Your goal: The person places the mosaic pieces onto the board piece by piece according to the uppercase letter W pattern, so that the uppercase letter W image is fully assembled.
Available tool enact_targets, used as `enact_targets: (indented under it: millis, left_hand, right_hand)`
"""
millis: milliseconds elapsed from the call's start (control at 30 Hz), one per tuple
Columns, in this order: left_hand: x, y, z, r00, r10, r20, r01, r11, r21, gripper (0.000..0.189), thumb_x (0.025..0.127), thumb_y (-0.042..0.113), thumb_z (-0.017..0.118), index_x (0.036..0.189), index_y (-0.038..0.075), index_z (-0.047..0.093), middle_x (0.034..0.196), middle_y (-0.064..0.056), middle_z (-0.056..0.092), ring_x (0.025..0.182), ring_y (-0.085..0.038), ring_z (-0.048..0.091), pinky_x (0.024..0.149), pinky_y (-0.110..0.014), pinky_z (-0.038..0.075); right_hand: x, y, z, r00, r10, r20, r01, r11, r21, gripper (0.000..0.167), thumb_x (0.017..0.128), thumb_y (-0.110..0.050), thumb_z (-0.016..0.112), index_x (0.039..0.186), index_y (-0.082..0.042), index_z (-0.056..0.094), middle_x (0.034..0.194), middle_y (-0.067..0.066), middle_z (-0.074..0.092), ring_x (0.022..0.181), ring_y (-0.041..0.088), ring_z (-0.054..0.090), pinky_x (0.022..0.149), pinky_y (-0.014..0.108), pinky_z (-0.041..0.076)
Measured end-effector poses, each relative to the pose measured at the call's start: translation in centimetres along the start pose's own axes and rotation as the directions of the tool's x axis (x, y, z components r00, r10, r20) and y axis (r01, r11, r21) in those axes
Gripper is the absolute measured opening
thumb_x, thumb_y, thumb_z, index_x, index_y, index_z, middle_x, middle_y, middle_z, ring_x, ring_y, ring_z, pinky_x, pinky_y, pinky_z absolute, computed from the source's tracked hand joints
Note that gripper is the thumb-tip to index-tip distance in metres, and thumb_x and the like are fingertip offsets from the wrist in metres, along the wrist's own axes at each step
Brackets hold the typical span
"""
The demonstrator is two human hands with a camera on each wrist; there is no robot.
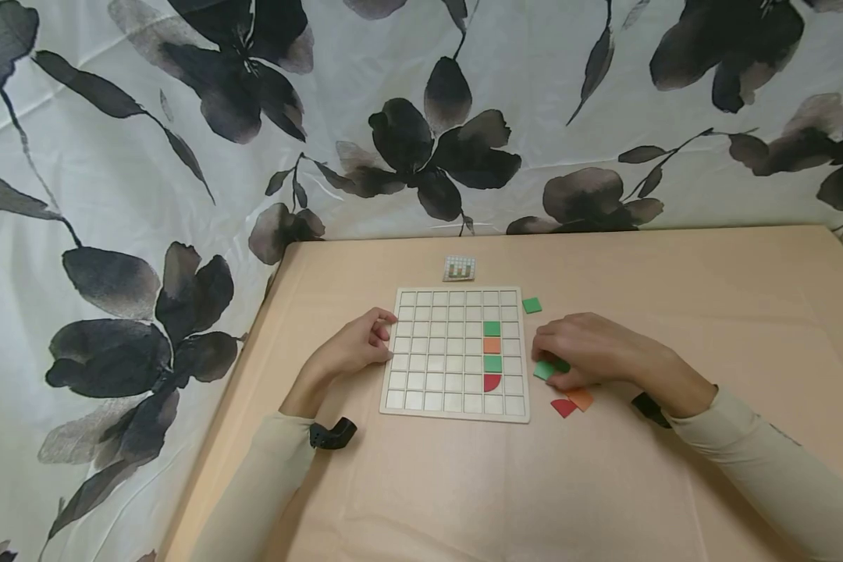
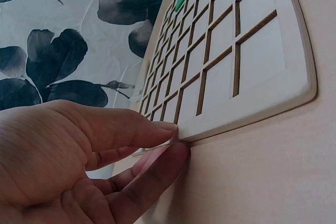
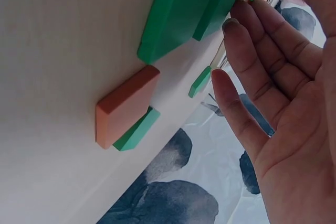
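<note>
A white grid board (image 1: 435,363) with square cells lies on the table. In one column on its right side sit a green tile (image 1: 492,329), an orange tile (image 1: 492,345), another green tile (image 1: 492,364) and a red round-cornered tile (image 1: 492,382). My left hand (image 1: 357,343) pinches the board's left rim, thumb on top in the left wrist view. Right of the board, my right hand (image 1: 593,349) is over loose green tiles (image 1: 544,371), its fingers loosely bent beside them. The right wrist view shows no tile in its grasp; the thumb tip is out of frame.
A red piece (image 1: 563,407) and an orange tile (image 1: 581,400) lie nearer me, below the right hand. One green tile (image 1: 531,305) is by the board's upper right edge. A small patterned card (image 1: 460,268) lies behind the board. Floral cloth (image 1: 365,70) hangs behind the table.
</note>
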State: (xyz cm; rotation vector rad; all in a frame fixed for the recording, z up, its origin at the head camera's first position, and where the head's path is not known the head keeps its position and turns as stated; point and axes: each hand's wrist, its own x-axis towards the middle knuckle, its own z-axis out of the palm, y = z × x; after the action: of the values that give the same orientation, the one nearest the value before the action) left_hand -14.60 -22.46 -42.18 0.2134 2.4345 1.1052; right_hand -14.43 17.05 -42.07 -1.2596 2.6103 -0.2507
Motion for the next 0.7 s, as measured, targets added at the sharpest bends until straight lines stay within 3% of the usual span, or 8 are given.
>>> enact_targets:
  millis: [367,700]
  left_hand:
    - [0.03,0.06,-0.13,1.0,-0.008,0.002,0.008,1.0,-0.007,0.054,0.089,-0.005,0.068,0.138,0.004,0.047,0.104,-0.011,0.05,0.086,-0.019,0.052,0.07,-0.026,0.045]
    - [0.14,-0.05,-0.07,1.0,0.0,0.007,0.001,1.0,-0.022,0.054,0.089,-0.006,0.068,0.138,0.002,0.046,0.103,-0.011,0.049,0.084,-0.019,0.052,0.067,-0.025,0.044]
  right_hand:
    - [-0.16,0.56,-0.41,1.0,0.014,0.021,-0.015,0.997,0.074,0.024,0.078,-0.033,0.085,0.095,-0.026,0.069,0.078,-0.015,0.057,0.072,0.003,0.05,0.069,0.026,0.047]
    - [-0.1,0.7,-0.89,1.0,0.009,0.005,-0.01,0.997,0.08,0.02,0.08,-0.03,0.082,0.094,-0.028,0.068,0.076,-0.014,0.056,0.069,0.001,0.048,0.067,0.026,0.044]
